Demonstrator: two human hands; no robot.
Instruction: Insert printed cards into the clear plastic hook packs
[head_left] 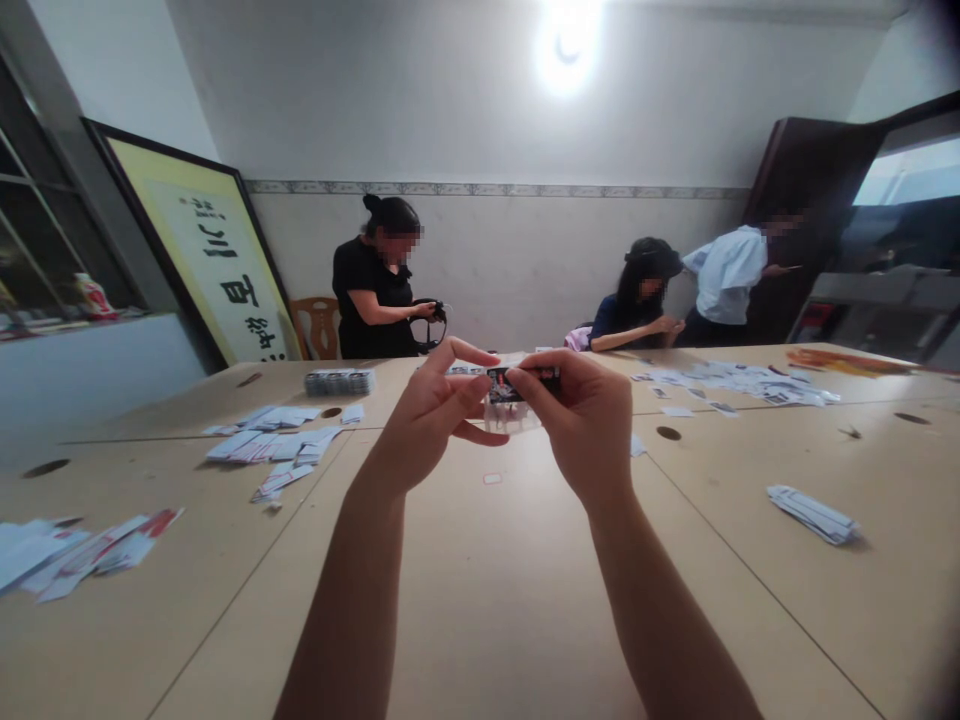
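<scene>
In front of me, above the table, both hands meet at a small clear plastic case [514, 418]. A dark printed card [498, 384] shows at its upper part; whether it is inside or only against it I cannot tell. My left hand [427, 415] is closed on the case's left side, thumb in front and fingers above and below. With thumb and forefinger, my right hand [589, 405] pinches the dark card from the right. Its other fingers are curled and partly hidden. On the table below lies a tiny white paper slip with a red border [492, 479].
Paper slips [274, 445] are piled at left, with more papers [82, 550] nearer me. A stack of small packs [339, 382] stands behind them. Scattered papers [742, 382] lie at back right, a folded paper bundle [815, 514] at right. Several people are across the wooden table [480, 610].
</scene>
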